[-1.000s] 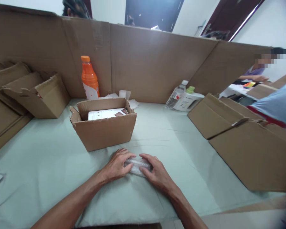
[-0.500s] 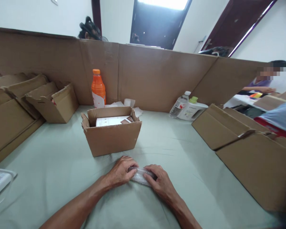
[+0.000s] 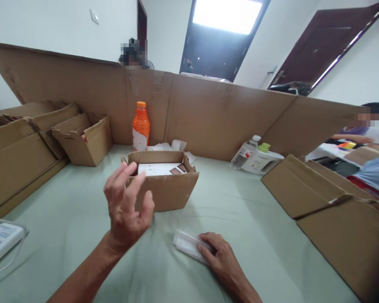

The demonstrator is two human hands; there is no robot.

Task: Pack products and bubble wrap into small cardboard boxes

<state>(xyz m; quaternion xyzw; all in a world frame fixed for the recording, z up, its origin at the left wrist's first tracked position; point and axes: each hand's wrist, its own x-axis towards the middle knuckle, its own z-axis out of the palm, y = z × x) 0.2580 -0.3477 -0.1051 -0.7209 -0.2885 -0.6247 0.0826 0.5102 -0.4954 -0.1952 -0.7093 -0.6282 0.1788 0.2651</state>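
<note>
A small packet in clear bubble wrap (image 3: 187, 244) lies on the pale green table cover (image 3: 233, 210). My right hand (image 3: 222, 261) rests on the packet's right end, fingers curled over it. Raised above the table, my left hand (image 3: 126, 208) is empty with its fingers spread, in front of a small open cardboard box (image 3: 167, 189). That box holds a white carton (image 3: 158, 169).
An orange drink bottle (image 3: 141, 126) stands behind the small box, beside crumpled white paper (image 3: 170, 146). A water bottle (image 3: 244, 152) and a white jug (image 3: 263, 160) sit at the back right. Cardboard boxes (image 3: 328, 206) line both sides; a cardboard wall (image 3: 224, 118) stands behind. Other people sit beyond it. A white device (image 3: 1, 242) lies at the left edge.
My left hand has let go of the wrapped packet and risen, fingers spreading. My right hand stays on the packet. The camera has tilted upward.
</note>
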